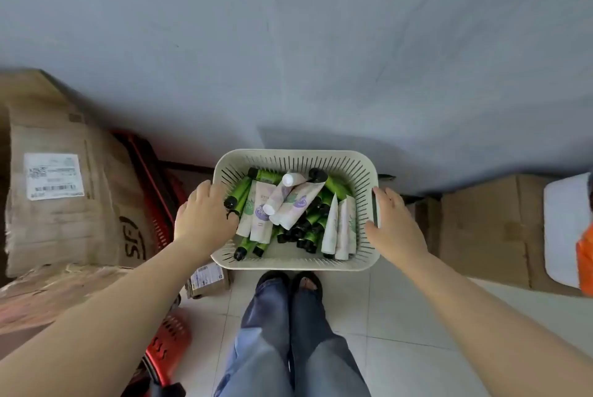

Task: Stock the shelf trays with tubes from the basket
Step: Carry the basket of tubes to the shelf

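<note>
The left hand (205,213) and right hand (396,225) each grip a side of the basket (295,155); a tilt could spill the loose tubes (290,204).

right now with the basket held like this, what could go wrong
Tilt: the left hand and right hand grip the basket only at its side rims, and the tubes lie loosely piled, so tipping could spill some.
Trip: a small box and a red basket sit on the floor by the feet, possibly in the way of a step left.
</note>
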